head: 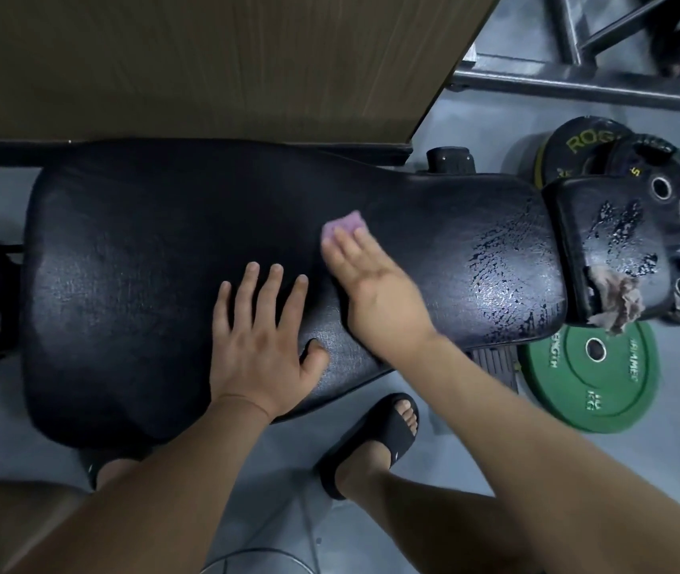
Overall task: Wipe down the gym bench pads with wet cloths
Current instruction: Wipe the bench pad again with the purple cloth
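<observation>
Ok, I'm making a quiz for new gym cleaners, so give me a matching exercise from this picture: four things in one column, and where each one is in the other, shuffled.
Things:
1. purple cloth
2. crumpled cloth
3. green plate
4. left hand

Places:
A. lying on the floor
B. pressed under the fingers of the right hand
C. loose on the small pad
D. flat on the large pad, holding nothing

Pairs: 1-B, 2-C, 3-A, 4-D.
</observation>
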The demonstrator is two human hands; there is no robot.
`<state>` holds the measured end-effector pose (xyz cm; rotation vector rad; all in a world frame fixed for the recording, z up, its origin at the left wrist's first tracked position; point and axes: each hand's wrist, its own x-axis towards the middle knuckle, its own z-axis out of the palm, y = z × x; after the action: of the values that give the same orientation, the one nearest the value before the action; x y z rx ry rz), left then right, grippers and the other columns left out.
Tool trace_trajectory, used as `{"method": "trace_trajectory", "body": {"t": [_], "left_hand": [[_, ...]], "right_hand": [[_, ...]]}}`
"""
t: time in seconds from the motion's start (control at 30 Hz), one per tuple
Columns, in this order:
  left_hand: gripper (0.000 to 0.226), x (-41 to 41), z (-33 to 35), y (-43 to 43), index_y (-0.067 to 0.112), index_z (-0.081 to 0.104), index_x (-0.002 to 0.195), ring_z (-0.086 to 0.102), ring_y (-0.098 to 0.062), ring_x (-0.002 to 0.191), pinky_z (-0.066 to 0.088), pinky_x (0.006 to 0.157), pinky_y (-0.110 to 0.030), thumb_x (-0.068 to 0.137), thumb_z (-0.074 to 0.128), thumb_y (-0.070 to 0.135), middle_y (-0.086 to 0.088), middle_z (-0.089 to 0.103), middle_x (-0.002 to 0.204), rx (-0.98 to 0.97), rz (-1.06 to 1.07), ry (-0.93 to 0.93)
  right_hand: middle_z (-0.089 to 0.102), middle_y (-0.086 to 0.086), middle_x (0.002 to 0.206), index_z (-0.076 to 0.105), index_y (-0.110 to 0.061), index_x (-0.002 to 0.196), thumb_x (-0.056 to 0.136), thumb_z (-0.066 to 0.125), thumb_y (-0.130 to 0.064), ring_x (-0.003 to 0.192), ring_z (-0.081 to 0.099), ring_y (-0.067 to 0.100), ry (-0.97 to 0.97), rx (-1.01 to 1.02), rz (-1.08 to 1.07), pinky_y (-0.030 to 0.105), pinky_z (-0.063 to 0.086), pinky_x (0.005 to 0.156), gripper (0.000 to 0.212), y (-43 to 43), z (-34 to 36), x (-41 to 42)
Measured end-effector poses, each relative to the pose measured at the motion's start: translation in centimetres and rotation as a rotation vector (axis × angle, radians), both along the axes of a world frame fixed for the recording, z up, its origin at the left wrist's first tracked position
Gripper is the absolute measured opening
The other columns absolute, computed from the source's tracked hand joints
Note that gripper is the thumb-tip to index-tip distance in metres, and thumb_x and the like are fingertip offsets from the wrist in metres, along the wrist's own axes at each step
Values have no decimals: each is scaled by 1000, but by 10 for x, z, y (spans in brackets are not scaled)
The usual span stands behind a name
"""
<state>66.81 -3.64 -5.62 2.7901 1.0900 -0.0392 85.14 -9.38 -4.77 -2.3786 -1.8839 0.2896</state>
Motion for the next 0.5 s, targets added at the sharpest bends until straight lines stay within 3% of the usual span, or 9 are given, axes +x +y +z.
{"method": "trace_trajectory", "body": {"t": [0.1, 0.27, 0.33, 0.4, 0.5], "left_hand": [[81, 1, 0, -1, 18, 40, 155, 19, -38, 154, 14, 123, -60, 84, 46, 57, -16, 34, 161, 4, 0, -1], [80, 1, 0, -2, 19, 38, 156, 17, -36, 155, 14, 123, -59, 85, 47, 54, -14, 33, 162, 6, 10, 9], [79, 2, -1, -2, 19, 38, 156, 17, -36, 155, 13, 124, -59, 84, 47, 53, -14, 33, 162, 11, 17, 1], [79, 2, -1, -2, 20, 38, 156, 18, -36, 155, 13, 124, -58, 84, 46, 52, -14, 33, 162, 15, 21, -11], [78, 1, -2, -3, 20, 39, 156, 18, -35, 154, 14, 124, -58, 84, 46, 51, -13, 33, 161, 25, 24, -21]], "right_hand": [[37, 7, 162, 38, -14, 156, 80, 44, 3, 152, 28, 26, 28, -15, 18, 36, 21, 124, 78, -10, 5, 22], [18, 7, 169, 21, -13, 162, 82, 41, 8, 157, 11, 27, -12, -115, -463, 37, 12, 128, 84, 0, 16, 105], [14, 9, 170, 17, -9, 162, 87, 40, 4, 157, 7, 28, -24, -127, -546, 35, 9, 128, 79, 9, 20, 100], [14, 13, 169, 18, -5, 161, 89, 42, 1, 157, 6, 30, -24, -105, -467, 34, 5, 128, 76, 25, 21, 70], [16, 12, 169, 16, -8, 162, 89, 44, -3, 157, 9, 27, -28, -75, -167, 34, 4, 128, 77, 38, 11, 21]]}}
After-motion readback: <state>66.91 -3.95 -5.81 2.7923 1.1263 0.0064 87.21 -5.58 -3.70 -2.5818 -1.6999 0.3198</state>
